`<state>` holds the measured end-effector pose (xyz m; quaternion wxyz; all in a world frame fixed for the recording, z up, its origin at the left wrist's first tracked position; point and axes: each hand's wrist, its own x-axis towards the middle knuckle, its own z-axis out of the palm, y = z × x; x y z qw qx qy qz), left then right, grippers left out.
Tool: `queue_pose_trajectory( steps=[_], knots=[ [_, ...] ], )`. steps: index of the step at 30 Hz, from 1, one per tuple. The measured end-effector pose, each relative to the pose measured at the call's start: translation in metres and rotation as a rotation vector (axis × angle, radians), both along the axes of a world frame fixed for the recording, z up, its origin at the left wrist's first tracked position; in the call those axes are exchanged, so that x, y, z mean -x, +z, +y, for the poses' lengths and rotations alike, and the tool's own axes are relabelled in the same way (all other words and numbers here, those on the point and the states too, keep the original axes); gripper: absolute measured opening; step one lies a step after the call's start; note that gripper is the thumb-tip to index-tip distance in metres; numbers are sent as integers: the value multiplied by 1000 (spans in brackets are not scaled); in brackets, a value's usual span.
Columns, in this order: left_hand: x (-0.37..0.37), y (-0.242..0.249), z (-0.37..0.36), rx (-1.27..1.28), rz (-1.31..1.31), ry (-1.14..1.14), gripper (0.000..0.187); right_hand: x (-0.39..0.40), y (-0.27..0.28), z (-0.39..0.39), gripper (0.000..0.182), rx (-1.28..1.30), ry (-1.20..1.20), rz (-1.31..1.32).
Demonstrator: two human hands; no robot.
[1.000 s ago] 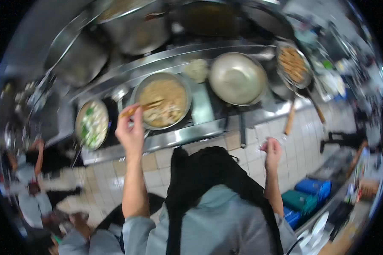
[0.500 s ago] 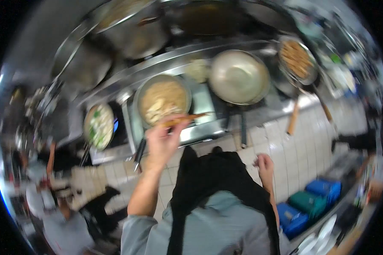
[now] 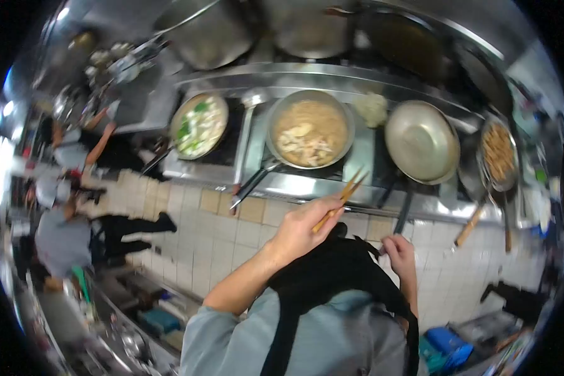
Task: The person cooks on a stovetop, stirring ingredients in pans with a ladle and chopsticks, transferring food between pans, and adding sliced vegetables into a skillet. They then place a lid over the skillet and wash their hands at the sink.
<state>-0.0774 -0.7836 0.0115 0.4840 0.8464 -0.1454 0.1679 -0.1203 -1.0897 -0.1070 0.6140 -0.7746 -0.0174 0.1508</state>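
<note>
My left hand [image 3: 311, 219] is closed round wooden tongs [image 3: 352, 187], whose two tips spread apart and point toward the stove. They are in front of the pan of pasta-like food in sauce [image 3: 310, 135], with pale pieces on top, and do not touch it. My right hand [image 3: 400, 254] has its fingers curled beside my black apron [image 3: 332, 269]. It is at the end of the black handle [image 3: 405, 213] of a bare metal pan [image 3: 422, 142]; whether it grips anything is hidden.
A pan of white and green food [image 3: 200, 127] and a long-handled spoon [image 3: 245, 135] are on the left. At the right sits a pan of brown pieces [image 3: 499, 153]. Large pots [image 3: 210, 37] line the back. Co-workers [image 3: 69, 241] stand at the left.
My left hand has drawn the tongs back from above the pasta-like food, toward my body. The view has turned, so the stove appears farther right. My right hand is now nearer the black handle.
</note>
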Motion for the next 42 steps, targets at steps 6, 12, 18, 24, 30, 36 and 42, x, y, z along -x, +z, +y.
queue_pose_trajectory(
  steps=[6, 12, 18, 24, 30, 36, 42],
  knots=[
    [-24, 16, -26, 2, 19, -11, 18, -29, 45, 40, 29, 83, 204, -199],
    [-87, 30, -77, 312, 90, -204, 14, -2, 21, 19, 26, 137, 24, -222],
    [-158, 35, -188, 558, 205, -465, 18, 57, 3, -26, 24, 83, -358, -143],
    [-208, 3, -283, 692, 291, -544, 14, 110, -19, -58, 23, -26, -740, 36],
    [-235, -28, -334, 749, 315, -549, 14, 112, -43, -55, 25, -27, -824, 261],
    [-253, -56, -347, 716, 381, -542, 14, 69, -24, -48, 29, 191, -589, 180],
    [-258, -75, -335, 575, 300, -593, 15, 57, -31, -50, 29, 370, -478, 181]
  ],
)
